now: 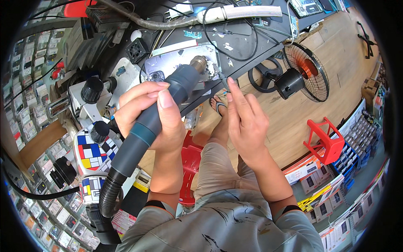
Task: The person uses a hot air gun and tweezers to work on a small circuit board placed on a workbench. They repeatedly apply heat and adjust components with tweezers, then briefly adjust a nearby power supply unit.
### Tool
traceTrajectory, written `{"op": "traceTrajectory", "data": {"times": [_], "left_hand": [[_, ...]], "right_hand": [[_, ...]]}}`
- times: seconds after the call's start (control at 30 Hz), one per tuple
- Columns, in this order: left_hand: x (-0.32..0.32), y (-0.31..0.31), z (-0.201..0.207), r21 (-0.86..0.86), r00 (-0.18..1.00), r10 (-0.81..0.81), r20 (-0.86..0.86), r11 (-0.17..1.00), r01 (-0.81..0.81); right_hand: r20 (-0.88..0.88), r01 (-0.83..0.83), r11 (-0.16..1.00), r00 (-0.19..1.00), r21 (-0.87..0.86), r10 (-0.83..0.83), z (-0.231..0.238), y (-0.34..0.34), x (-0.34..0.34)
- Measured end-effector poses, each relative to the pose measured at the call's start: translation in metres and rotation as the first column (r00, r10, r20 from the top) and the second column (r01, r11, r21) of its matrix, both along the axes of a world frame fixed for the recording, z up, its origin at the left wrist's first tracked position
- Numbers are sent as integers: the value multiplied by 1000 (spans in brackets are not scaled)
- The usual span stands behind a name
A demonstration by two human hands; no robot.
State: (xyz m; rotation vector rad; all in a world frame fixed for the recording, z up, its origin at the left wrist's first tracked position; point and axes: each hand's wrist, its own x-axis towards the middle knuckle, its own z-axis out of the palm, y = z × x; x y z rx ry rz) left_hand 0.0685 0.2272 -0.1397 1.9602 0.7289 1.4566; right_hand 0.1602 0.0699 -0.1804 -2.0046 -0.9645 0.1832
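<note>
Head view: pale panel [171, 61] partly behind dark tubular tool [147, 124].

There is one heat gun [145, 130] and two hands: one left hand [171, 130] around the heat gun, one right hand [252, 126] to its right, with one thin tool [224, 80]. One pale panel [176, 58] lies beneath its nozzle. Two fans: one small fan [136, 50] to its left, one large fan [289, 84] well right. One red stool [331, 148] stands right of it too.
</note>
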Motion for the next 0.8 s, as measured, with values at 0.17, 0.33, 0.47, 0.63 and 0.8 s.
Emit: {"op": "traceTrajectory", "data": {"times": [0.17, 0.33, 0.47, 0.63, 0.8], "left_hand": [[-1, 4, 0, -21, 999, -37, 21, 999, 38], [-1, 4, 2, -13, 1000, -13, -3, 1000, 13], [2, 5, 3, -9, 1000, -16, -6, 1000, 16], [7, 8, 2, -20, 999, -40, 13, 999, 41], [8, 21, 0, -25, 992, -114, 56, 993, 115]], "right_hand": [[61, 38, 999, 997, 8, -38, -7, 5, -10], [73, 41, 999, 996, 21, -42, -11, 7, -13], [104, 38, 999, 994, 14, -39, -12, 10, -11], [92, 39, 999, 995, 29, -42, -13, 16, -6], [120, 35, 999, 992, 31, -38, -16, 22, 0]]}}
